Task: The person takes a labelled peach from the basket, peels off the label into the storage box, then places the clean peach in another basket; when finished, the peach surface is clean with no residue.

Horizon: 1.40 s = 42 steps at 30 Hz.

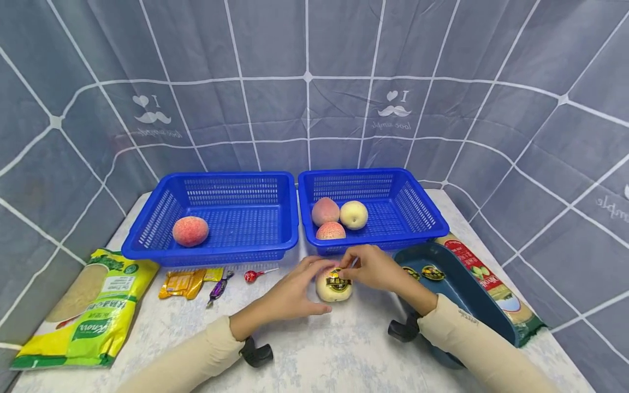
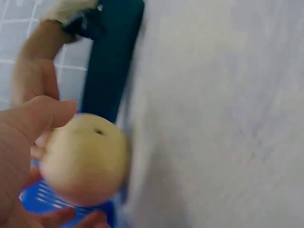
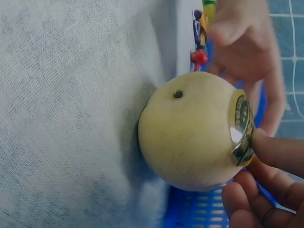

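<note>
A pale yellow peach [image 1: 333, 292] sits on the table in front of the right basket. A black-and-gold sticker [image 3: 242, 127] lies on one side of it. My right hand [image 1: 374, 268] has its thumb and curled fingers at the sticker's edge, pinching it against the fruit. My left hand [image 1: 295, 292] stands beside the peach, thumb spread away from the fingers, which reach behind the fruit. Whether those fingers touch it is hard to tell. In the left wrist view the peach [image 2: 85, 161] shows a dark stem hollow, and the sticker is hidden.
The left blue basket [image 1: 206, 255] holds one red peach [image 1: 190, 231]; the right blue basket [image 1: 373, 243] holds 3 fruits. Two stickers [image 1: 433, 272] lie in a dark teal tray [image 1: 462, 295]. Candies [image 1: 183, 284], a lollipop [image 1: 251, 276], a yellow bag [image 1: 93, 305] and a red packet [image 1: 484, 273] lie around.
</note>
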Motion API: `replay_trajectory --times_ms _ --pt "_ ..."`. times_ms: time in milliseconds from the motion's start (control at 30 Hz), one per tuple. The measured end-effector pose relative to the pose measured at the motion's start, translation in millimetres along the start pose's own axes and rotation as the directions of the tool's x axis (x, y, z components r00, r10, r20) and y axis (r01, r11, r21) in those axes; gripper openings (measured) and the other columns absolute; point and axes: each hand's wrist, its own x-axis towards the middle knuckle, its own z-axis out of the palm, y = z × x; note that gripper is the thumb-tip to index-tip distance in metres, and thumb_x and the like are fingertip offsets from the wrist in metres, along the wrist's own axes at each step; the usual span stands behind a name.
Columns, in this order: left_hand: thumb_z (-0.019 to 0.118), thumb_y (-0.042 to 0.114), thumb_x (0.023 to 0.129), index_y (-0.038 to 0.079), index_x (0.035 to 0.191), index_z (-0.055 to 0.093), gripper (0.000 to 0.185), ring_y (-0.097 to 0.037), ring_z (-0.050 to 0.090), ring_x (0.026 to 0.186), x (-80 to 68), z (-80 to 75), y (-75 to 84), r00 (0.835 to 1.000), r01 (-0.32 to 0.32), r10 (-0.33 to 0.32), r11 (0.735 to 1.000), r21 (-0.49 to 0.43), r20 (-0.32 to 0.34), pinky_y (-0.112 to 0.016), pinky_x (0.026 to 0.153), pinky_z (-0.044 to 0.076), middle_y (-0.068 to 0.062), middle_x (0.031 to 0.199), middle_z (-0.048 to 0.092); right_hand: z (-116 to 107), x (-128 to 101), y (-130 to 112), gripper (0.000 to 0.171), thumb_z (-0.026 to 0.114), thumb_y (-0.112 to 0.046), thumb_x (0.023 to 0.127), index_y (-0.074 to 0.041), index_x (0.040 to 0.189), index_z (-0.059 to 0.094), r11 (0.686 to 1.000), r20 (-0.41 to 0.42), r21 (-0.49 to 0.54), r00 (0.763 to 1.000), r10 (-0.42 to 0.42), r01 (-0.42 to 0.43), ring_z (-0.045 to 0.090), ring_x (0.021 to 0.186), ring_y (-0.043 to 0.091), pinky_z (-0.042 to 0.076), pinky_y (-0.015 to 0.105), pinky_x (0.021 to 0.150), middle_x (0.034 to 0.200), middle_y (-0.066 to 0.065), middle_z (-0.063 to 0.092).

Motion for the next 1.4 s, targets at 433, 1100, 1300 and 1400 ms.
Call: replay_trajectory --times_ms 433,1100,1300,1400 --pt "0.090 0.022 0.075 0.024 0.139 0.052 0.074 -0.016 0.059 0.098 8.7 11.8 -22.9 0.996 0.059 -0.067 0.986 -0.156 -0.050 -0.032 0.078 0.053 -0.001 0.127 0.054 -7.9 -4.8 -12.6 0.010 0.067 -0.006 0.096 -0.013 0.089 0.066 0.993 0.060 -0.002 0.991 -0.118 0.118 0.057 0.077 0.010 0.048 0.027 0.063 0.084 -0.007 0.062" --pt "0.091 0.022 0.074 0.027 0.136 0.054 0.072 -0.016 0.063 0.096 12.2 9.9 -29.2 0.995 0.067 -0.080 0.982 -0.176 -0.066 -0.031 0.075 0.052 -0.001 0.123 0.054 -103.1 -89.3 89.6 0.017 0.075 -0.007 0.088 -0.011 0.076 0.063 0.917 0.049 -0.340 0.970 0.238 -0.208 0.048 0.061 0.012 0.042 0.030 0.055 0.069 -0.006 0.053" --pt "0.091 0.023 0.074 0.025 0.136 0.054 0.072 -0.017 0.063 0.096 11.7 11.4 -29.0 0.995 0.065 -0.078 0.979 -0.194 -0.061 -0.032 0.075 0.052 -0.004 0.125 0.054 -89.2 -84.7 94.5 0.025 0.071 -0.004 0.081 -0.015 0.062 0.058 0.797 -0.094 -0.488 0.929 0.358 -0.356 0.045 0.055 0.018 0.036 0.034 0.049 0.060 -0.002 0.048" --pt "0.091 0.024 0.074 0.025 0.136 0.054 0.072 -0.017 0.064 0.096 10.8 12.5 -27.8 0.995 0.072 -0.085 0.977 -0.199 -0.057 -0.032 0.076 0.052 -0.004 0.126 0.055 -82.3 -84.5 95.4 0.026 0.066 -0.001 0.080 -0.014 0.061 0.054 0.742 -0.146 -0.534 0.909 0.391 -0.405 0.047 0.056 0.023 0.039 0.038 0.047 0.062 0.003 0.049"
